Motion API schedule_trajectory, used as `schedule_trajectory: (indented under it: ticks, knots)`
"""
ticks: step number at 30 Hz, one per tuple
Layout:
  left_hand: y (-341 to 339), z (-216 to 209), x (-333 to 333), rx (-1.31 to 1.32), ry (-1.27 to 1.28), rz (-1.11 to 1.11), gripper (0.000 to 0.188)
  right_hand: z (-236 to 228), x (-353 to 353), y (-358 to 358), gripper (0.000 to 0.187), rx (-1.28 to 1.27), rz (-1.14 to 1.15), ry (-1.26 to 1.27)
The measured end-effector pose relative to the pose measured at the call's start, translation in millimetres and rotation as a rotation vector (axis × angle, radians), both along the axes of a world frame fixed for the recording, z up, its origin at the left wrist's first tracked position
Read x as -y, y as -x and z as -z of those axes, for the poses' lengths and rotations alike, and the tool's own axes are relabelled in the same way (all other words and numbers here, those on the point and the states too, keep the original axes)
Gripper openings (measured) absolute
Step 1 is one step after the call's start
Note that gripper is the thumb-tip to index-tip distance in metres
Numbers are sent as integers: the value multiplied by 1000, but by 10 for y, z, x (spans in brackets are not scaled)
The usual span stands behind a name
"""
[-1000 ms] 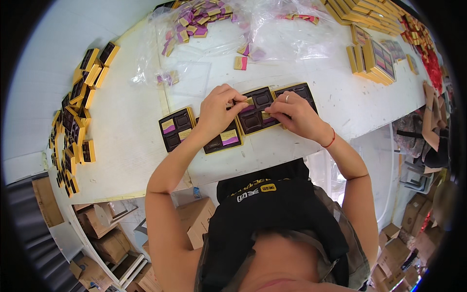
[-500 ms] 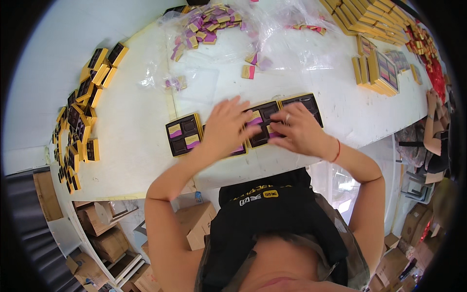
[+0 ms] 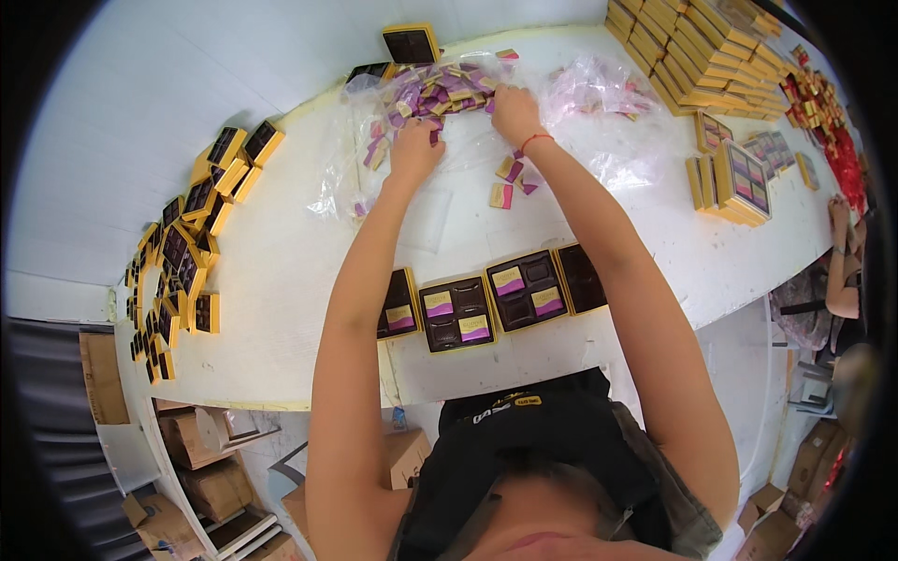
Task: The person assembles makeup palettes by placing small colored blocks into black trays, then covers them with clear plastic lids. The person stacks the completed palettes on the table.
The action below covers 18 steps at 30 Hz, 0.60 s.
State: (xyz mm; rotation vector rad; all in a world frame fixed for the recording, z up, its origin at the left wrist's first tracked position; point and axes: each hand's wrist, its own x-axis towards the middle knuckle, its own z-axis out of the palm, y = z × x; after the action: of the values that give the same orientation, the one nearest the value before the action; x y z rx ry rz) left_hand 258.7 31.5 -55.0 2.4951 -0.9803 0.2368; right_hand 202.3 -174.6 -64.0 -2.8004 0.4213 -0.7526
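Small purple-and-gold wrapped chocolate squares (image 3: 449,96) lie heaped on clear plastic at the far side of the table. At the heap's near edge my left hand (image 3: 418,150) is closed, fingers bent around purple squares. My right hand (image 3: 517,117) is closed at the heap's right side; its fingertips are hidden among the squares. Nearer to me is a row of gold-edged boxes with dark trays. A middle box (image 3: 456,313) and the box beside it (image 3: 526,290) each hold two squares set diagonally. My forearms partly cover the row's end boxes.
Many gold-edged boxes (image 3: 182,257) lie stacked along the left side. Tall stacks of gold boxes (image 3: 697,61) stand at the far right, with filled boxes (image 3: 744,182) nearer. A few loose squares (image 3: 501,195) lie between heap and row. Another person's arm (image 3: 842,271) shows at right.
Both hands have moved from above the box row out to the heap of squares. The row, with squares in its boxes, is now largely uncovered. The view has shifted slightly.
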Motion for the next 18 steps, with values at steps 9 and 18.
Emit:
schedule_trajectory:
  ticks: [9,18]
  knots:
    - [711,-365,-391,-867,763,137,17,-505,-203,838,11,262,-512,-785]
    - [1529,-652,-492,-673,846,432,30,-600,144,2905,13,88,-518,-942]
